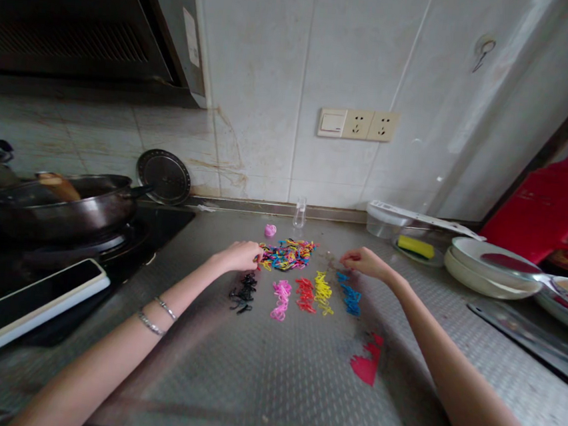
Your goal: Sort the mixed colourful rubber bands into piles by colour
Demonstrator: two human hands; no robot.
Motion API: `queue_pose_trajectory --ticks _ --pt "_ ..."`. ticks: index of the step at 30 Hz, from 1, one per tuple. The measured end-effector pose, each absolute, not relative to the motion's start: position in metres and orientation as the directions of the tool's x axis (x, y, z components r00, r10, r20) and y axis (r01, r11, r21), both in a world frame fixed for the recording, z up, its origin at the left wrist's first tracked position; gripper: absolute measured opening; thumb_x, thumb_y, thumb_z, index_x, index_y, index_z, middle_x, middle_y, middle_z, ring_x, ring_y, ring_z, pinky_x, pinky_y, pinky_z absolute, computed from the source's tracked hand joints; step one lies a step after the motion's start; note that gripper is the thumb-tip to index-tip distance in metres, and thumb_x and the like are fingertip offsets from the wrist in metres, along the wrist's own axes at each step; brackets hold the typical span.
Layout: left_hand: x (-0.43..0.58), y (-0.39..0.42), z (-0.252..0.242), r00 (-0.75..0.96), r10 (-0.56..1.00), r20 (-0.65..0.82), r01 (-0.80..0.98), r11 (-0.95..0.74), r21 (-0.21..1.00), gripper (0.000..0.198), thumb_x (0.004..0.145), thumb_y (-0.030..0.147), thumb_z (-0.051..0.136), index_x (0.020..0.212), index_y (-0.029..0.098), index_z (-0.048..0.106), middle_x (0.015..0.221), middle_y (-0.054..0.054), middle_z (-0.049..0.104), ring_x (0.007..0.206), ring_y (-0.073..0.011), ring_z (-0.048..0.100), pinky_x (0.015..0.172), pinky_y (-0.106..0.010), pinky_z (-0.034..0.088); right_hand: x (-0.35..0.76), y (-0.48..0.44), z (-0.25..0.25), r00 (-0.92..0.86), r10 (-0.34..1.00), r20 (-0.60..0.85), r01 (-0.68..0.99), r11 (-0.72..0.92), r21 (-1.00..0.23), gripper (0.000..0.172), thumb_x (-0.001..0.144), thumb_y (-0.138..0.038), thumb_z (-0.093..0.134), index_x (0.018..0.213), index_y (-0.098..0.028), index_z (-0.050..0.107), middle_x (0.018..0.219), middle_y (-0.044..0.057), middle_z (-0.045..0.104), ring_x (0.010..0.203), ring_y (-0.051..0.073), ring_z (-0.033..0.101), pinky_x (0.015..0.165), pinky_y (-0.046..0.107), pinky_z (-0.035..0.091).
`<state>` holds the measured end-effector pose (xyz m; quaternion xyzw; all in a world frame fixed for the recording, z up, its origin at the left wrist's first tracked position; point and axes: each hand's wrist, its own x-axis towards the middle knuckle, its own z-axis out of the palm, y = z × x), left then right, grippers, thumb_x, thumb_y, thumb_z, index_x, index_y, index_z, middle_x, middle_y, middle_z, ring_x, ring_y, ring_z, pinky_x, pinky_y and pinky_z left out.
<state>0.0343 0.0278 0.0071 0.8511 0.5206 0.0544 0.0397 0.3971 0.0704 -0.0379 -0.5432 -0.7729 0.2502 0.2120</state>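
Note:
A mixed heap of coloured rubber bands [287,253] lies on the steel counter [273,373]. In front of it sit sorted little piles: black [243,293], pink [281,299], red [305,294], yellow [323,292] and blue [350,297]. My left hand [242,256] rests at the heap's left edge, fingers curled in a pinch on the bands. My right hand [366,261] hovers just right of the heap, above the blue pile, fingers pinched together; what they hold is too small to see. A pink lid [270,230] and a small clear bottle [299,212] stand behind the heap.
A wok [58,208] sits on the stove at the left, with a phone-like slab [29,302] nearer me. Plates [490,266], a yellow sponge [415,246] and a red bag [546,205] crowd the right. A red reflection [367,362] shows on the counter.

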Motion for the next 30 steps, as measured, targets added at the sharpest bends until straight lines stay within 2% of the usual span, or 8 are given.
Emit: queue_pose_trajectory --ticks 5,11,15,18,23,27,30 --pt "0.032 0.027 0.009 0.462 0.887 0.004 0.882 -0.46 0.104 0.012 0.063 0.019 0.055 0.071 0.022 0.064 0.076 -0.003 0.063 0.066 -0.0149 0.055 0.056 -0.02 0.035 0.395 0.069 -0.038 -0.309 0.949 0.065 0.748 0.285 -0.599 0.027 0.061 -0.025 0.049 0.075 -0.012 0.068 0.058 0.0 0.062 0.053 0.01 0.052 0.048 0.018 0.038" --pt "0.03 0.032 0.009 0.477 0.879 -0.013 0.859 -0.463 0.216 0.014 0.062 0.015 0.052 0.066 0.02 0.065 0.069 -0.002 0.063 0.059 -0.0121 0.053 0.054 -0.02 0.033 0.39 0.065 -0.035 -0.303 0.95 0.08 0.768 0.293 -0.569 0.026 0.062 -0.022 0.047 0.076 -0.013 0.067 0.057 -0.001 0.062 0.053 0.011 0.053 0.05 0.018 0.038" --pt "0.048 0.024 0.012 0.556 0.829 0.059 0.787 -0.548 0.283 0.014 0.064 0.019 0.052 0.069 0.019 0.065 0.07 -0.003 0.064 0.061 -0.013 0.054 0.056 -0.02 0.034 0.381 0.062 -0.032 -0.3 0.947 0.117 0.792 0.315 -0.522 0.024 0.063 -0.021 0.047 0.075 -0.013 0.067 0.058 -0.001 0.062 0.055 0.011 0.054 0.052 0.018 0.039" --pt "0.073 0.008 0.014 0.608 0.781 0.143 0.732 -0.621 0.281 0.015 0.067 0.018 0.051 0.072 0.018 0.065 0.074 -0.004 0.064 0.065 -0.0144 0.055 0.059 -0.021 0.035 0.37 0.058 -0.031 -0.314 0.94 0.136 0.802 0.339 -0.492 0.024 0.065 -0.02 0.048 0.076 -0.014 0.068 0.059 0.0 0.063 0.057 0.011 0.055 0.054 0.019 0.039" --pt "0.109 -0.022 0.005 0.657 0.723 0.214 0.674 -0.69 0.264 0.016 0.069 0.015 0.05 0.075 0.018 0.064 0.076 -0.005 0.063 0.07 -0.0159 0.056 0.062 -0.023 0.037 0.351 0.053 -0.031 -0.346 0.91 0.229 0.81 0.412 -0.418 0.025 0.066 -0.016 0.047 0.08 -0.014 0.068 0.073 0.003 0.067 0.066 0.014 0.058 0.063 0.02 0.042" --pt "0.117 -0.032 -0.004 0.682 0.699 0.213 0.655 -0.714 0.247 0.016 0.072 0.023 0.052 0.08 0.019 0.064 0.082 -0.005 0.062 0.071 -0.0159 0.056 0.062 -0.023 0.038 0.338 0.049 -0.032 -0.401 0.85 0.342 0.785 0.511 -0.35 0.028 0.069 -0.016 0.049 0.091 -0.015 0.066 0.09 0.007 0.065 0.08 0.016 0.057 0.075 0.023 0.042" --pt "0.114 -0.025 -0.003 0.674 0.706 0.216 0.651 -0.707 0.278 0.018 0.073 0.025 0.051 0.082 0.019 0.065 0.075 -0.003 0.062 0.066 -0.0138 0.055 0.06 -0.022 0.037 0.327 0.045 -0.033 -0.49 0.777 0.395 0.739 0.611 -0.285 0.026 0.072 -0.017 0.049 0.094 -0.017 0.064 0.1 0.007 0.061 0.092 0.017 0.054 0.085 0.028 0.038"
